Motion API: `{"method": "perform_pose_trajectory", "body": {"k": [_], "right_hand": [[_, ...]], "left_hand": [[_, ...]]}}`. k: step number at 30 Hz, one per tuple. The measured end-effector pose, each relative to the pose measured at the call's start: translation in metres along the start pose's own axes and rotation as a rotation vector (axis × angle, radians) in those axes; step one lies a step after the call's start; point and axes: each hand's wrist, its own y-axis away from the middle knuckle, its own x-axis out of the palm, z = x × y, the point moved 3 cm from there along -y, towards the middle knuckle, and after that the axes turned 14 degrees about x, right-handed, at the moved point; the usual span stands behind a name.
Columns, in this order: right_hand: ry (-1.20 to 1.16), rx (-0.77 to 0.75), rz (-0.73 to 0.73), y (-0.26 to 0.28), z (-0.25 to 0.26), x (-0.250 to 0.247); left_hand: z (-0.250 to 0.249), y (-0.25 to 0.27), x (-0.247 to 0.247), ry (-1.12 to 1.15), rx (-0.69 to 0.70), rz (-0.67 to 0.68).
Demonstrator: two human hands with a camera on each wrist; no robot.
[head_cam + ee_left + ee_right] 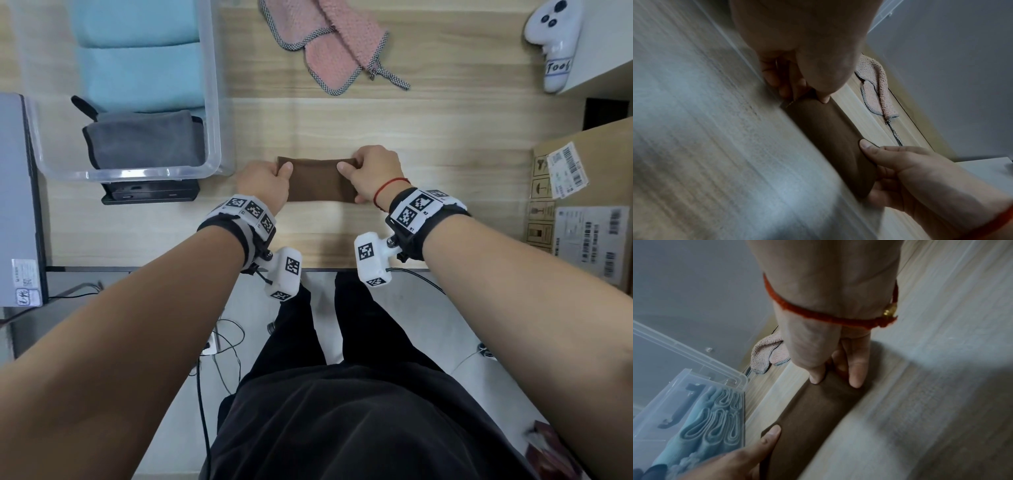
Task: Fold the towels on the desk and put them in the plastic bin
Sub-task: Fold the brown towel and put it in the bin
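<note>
A folded brown cloth towel lies flat on the pale wood-grain desk at the centre of the head view. It is pinched at both short ends: the left hand grips the left end and the right hand the right end, each with the thumb on top and the fingers curled under the edge. Held evenly like this, the bundle can probably be lifted without its layers slipping open. The clear plastic bin at the upper left is kept close, likely so the carry is short. Three folded towels are counted inside it: two light blue and one grey. One pink checked-trim towel lies unfolded at the top centre, so two towels remain outside the bin.
</note>
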Motion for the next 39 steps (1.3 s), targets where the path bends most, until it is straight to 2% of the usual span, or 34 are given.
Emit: {"method": "perform_pose_trajectory", "body": {"k": [5, 7, 9, 13, 18, 22, 24, 27, 30, 35, 39], "right_hand": [[-0.09, -0.002, -0.113, -0.002, -0.008, 0.001], [0.014, -0.092, -0.155, -0.003, -0.01, -0.003], [0.051, -0.215, -0.147, -0.002, -0.013, -0.006], [0.156, -0.356, -0.076, 0.005, -0.019, -0.001], [0.203, -0.387, -0.051, 0.015, -0.022, -0.002], [0.151, -0.303, 0.043, 0.02, -0.031, -0.016], [0.112, -0.277, 0.09, 0.024, -0.036, -0.024], [0.074, -0.264, 0.111, 0.035, -0.028, -0.05], [0.01, -0.294, 0.101, 0.049, -0.008, -0.08], [-0.174, -0.442, 0.13, 0.076, 0.05, -0.123], [-0.34, -0.524, 0.224, 0.098, 0.106, -0.14]], "left_hand": [[-0.007, 0.002, 0.004, -0.099, -0.011, -0.072], [-0.005, 0.0, 0.009, -0.03, -0.027, -0.166], [-0.005, -0.001, 0.018, 0.054, 0.015, -0.211], [-0.011, -0.003, 0.029, 0.013, 0.177, -0.137], [-0.028, -0.004, 0.028, -0.317, 0.297, -0.002], [-0.044, 0.008, 0.017, -0.241, 0.303, 0.045], [-0.052, 0.015, 0.008, -0.175, 0.349, 0.029], [-0.066, 0.027, -0.018, -0.108, 0.428, -0.022], [-0.079, 0.039, -0.053, 0.048, 0.469, -0.139], [-0.089, 0.06, -0.13, 0.262, 0.44, -0.383], [-0.07, 0.067, -0.194, 0.391, 0.441, -0.446]]}}
